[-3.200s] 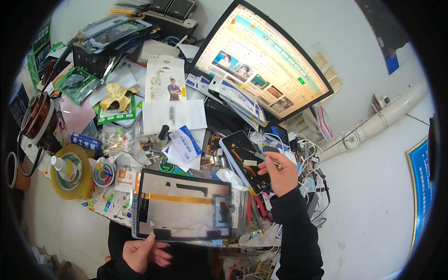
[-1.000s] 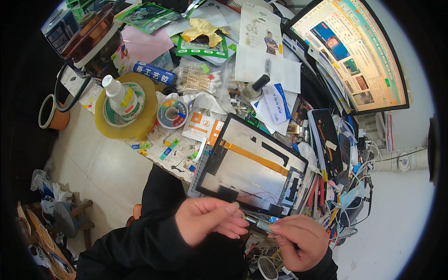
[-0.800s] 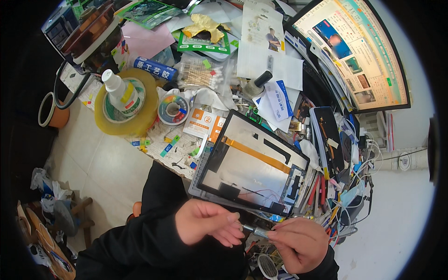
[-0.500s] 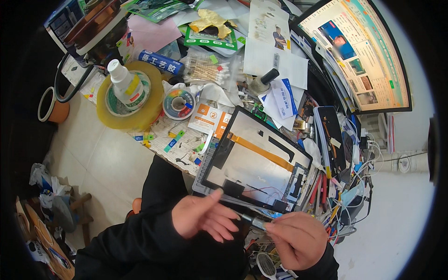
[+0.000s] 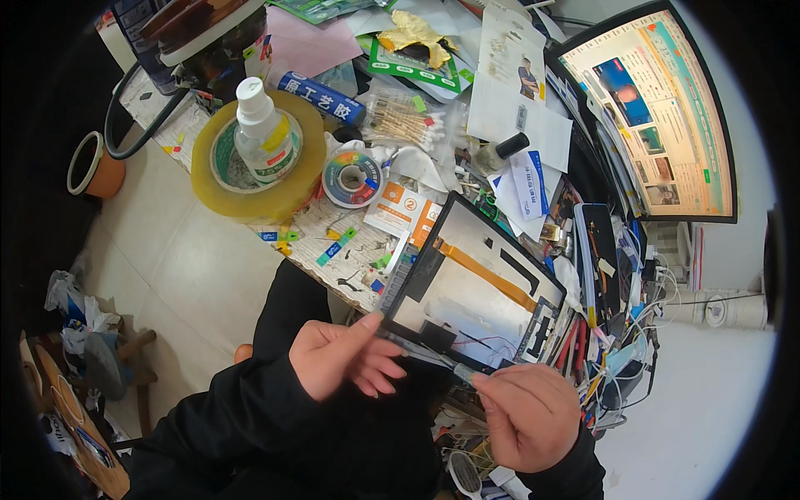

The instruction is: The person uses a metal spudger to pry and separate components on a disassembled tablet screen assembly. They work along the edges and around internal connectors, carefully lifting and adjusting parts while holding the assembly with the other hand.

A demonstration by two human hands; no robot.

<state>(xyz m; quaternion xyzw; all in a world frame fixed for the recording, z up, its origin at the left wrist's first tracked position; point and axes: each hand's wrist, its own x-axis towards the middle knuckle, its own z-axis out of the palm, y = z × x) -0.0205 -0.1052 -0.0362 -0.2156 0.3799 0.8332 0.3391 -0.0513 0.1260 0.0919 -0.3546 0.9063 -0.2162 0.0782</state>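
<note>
My right hand (image 5: 533,412) pinches a slim tool with a grey textured metal handle (image 5: 463,372) between thumb and fingertips. Its thin dark front end points up-left, over the near edge of a tablet-like screen panel (image 5: 475,285); I cannot tell whether it touches. The panel lies back side up, tilted, with an orange ribbon cable (image 5: 492,273) across it and thin red wires near its lower edge. At the panel's near left corner is my left hand (image 5: 337,360), open, fingers apart, with the thumb tip at or against the corner. A grey ridged thing (image 5: 406,273) shows beneath the panel.
Left of the panel stand a roll of clear tape (image 5: 212,196) with a white spray bottle (image 5: 265,137) inside and a solder spool (image 5: 352,177). Cotton swabs (image 5: 406,121) and a small dark-capped bottle (image 5: 500,152) lie behind. Right are cluttered tools, cables (image 5: 637,308) and a lit monitor (image 5: 658,117).
The whole view has shifted, with the bench lower and further right. My left hand has come to the panel's corner, and the tool's front end now reaches the panel's near edge.
</note>
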